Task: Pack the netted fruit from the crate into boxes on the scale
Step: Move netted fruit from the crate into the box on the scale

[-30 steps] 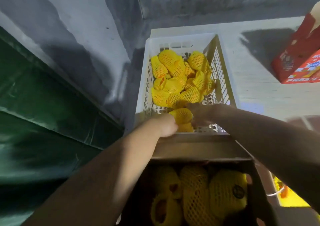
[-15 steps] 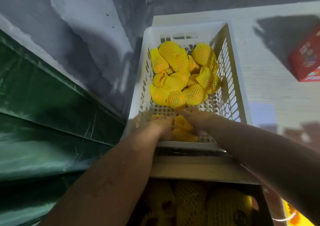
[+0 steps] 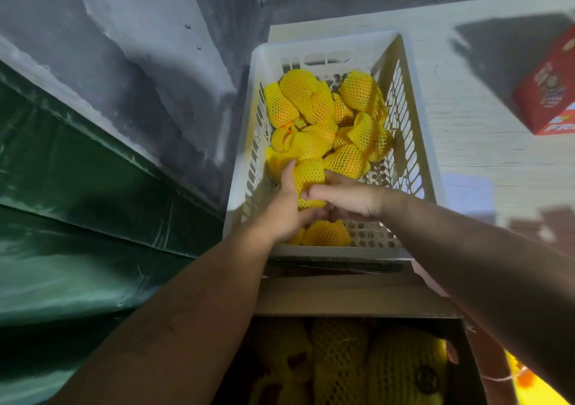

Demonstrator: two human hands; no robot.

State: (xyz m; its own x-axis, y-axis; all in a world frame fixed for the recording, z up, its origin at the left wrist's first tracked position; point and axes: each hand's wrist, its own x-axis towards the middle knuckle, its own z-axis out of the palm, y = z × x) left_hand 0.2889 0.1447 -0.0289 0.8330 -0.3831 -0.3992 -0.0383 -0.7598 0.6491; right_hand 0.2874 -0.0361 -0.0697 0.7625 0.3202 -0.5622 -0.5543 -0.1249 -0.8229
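grey wall (image 3: 155,47), white crate (image 3: 413,118), red carton (image 3: 547,93) beside, green tarp (image 3: 77,202)

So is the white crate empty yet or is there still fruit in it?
Not empty. The crate still holds a pile of netted fruit at its far end, though bare floor shows near the right hand.

Dim overall — brightest on the white crate (image 3: 329,48) and yellow netted fruit (image 3: 306,101). Open box (image 3: 357,317) at bottom sits in deep shadow. Hard dark shadow near the red carton (image 3: 547,93). Soft focus, wide-angle bending at edges — forearms underexposed.
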